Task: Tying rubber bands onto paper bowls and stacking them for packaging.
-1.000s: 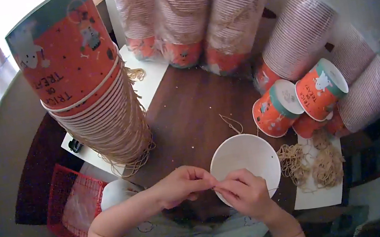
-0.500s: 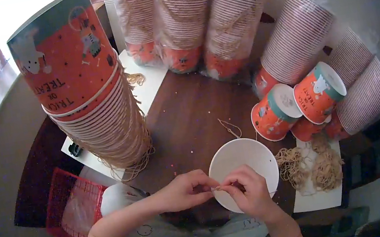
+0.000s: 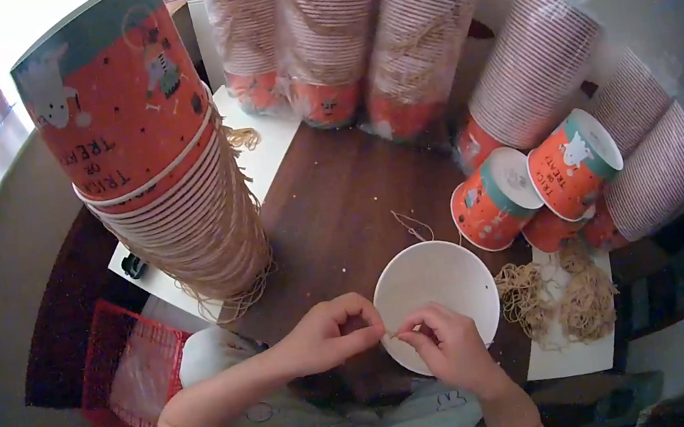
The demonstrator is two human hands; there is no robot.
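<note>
A round paper bucket [image 3: 451,272], white inside, stands mouth-up on the dark table in front of me. At its near left rim, my left hand [image 3: 335,334] is closed in a pinch of thumb and forefinger. My right hand [image 3: 451,349] reaches over the mouth and pinches too, its fingertips close to the left ones. Between them is a short piece of thin tan cord [image 3: 392,333], its details too small to make out. Beyond the far rim, a loop of cord [image 3: 413,224] lies on the table.
A tall nested stack of orange buckets [image 3: 182,231] rises at left, with cords hanging off it. Plastic-wrapped stacks [image 3: 337,24] line the back and right. Upside-down orange buckets [image 3: 490,207] sit at right, near bundles of tan cord [image 3: 587,299] on a white board. A red basket [image 3: 129,376] is at lower left.
My left fingertips have drawn slightly back to the left from the right ones, leaving a small gap. The white-lined bucket has shifted slightly away from me.
</note>
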